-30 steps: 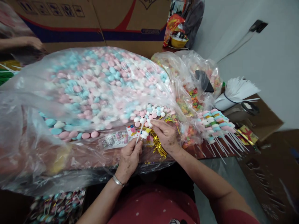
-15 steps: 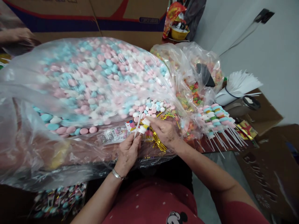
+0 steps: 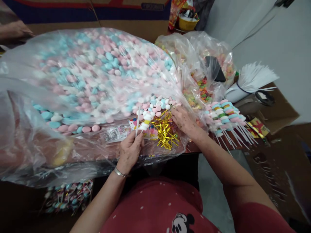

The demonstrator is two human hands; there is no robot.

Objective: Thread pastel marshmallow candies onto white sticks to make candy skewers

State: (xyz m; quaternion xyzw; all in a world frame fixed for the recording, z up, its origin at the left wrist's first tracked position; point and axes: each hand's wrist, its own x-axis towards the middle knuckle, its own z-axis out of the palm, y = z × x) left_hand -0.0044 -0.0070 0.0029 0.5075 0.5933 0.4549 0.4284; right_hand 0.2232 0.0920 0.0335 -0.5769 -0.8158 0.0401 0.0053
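Near the front edge of the brown table, just beyond the left hand (image 3: 130, 149), a short stack of white rounded pieces with a yellow band (image 3: 146, 121) stands tilted. The left hand pinches its lower end together with a slim white stick (image 3: 138, 120), whose exposed part looks bare. The stack seems partly built beside the pile of pink, blue and white stacks on sticks (image 3: 225, 113) at right, which look complete. Shiny gold foil strips (image 3: 166, 134) lie apart from it. The right hand (image 3: 182, 119) reaches beside loose pastel candies (image 3: 159, 107); whether its fingers grasp anything, I cannot tell.
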